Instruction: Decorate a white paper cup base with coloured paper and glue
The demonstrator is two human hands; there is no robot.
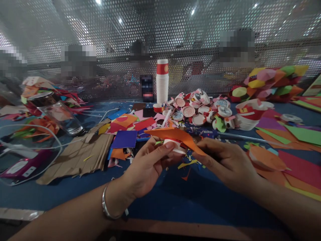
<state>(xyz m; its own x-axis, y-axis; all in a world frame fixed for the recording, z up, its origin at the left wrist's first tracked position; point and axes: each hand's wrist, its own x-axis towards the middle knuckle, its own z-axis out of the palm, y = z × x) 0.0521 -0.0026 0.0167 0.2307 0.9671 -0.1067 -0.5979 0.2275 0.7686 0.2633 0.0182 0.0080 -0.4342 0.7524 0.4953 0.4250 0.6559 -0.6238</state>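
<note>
My left hand (147,164) is closed around a small white and red piece of paper cup (174,146), its thumb pressed on the side. Across the top of that cup piece lies a strip of orange paper (175,134), sloping down to the right. The strip's right end sits pinched between the thumb and fingers of my right hand (227,162). Both hands are above the blue table (175,201), and the fingertips behind the cup piece are partly hidden. Paper scraps (189,163) lie on the table beyond them.
A tall stack of paper cups (162,82) stands at the back, beside a heap of cut cup bottoms (193,110). At left are corrugated cardboard (80,154), a tilted glass jar (62,115) and a purple device (26,165) with a white cable. Coloured paper sheets (301,167) lie right.
</note>
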